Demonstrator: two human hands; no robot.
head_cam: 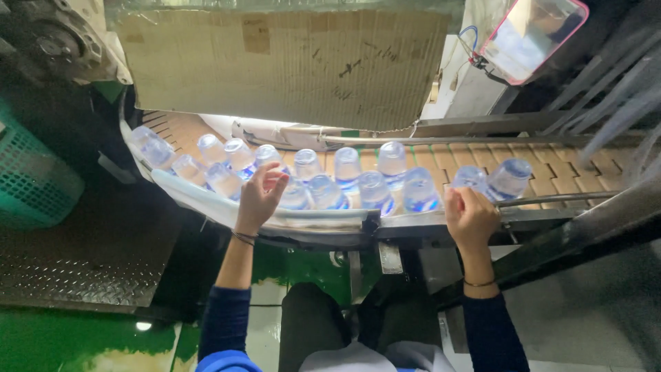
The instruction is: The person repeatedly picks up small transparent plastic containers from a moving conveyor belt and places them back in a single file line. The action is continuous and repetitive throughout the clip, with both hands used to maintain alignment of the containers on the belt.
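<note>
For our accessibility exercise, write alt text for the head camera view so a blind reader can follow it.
Seen from above, a person's left hand and right hand touch clear plastic bottles crowded on a slatted conveyor belt. A worn cardboard sheet hangs over the belt, and a green plastic basket sits at the left.

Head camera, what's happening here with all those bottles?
A person seated at a slatted conveyor belt is handling small clear plastic bottles bunched against its curved guard rail. The left hand rests on a bottle near the left end of the group; the right hand touches a bottle toward the right. A sheet of cardboard hangs above the belt, and a green basket stands off to the left.
</note>
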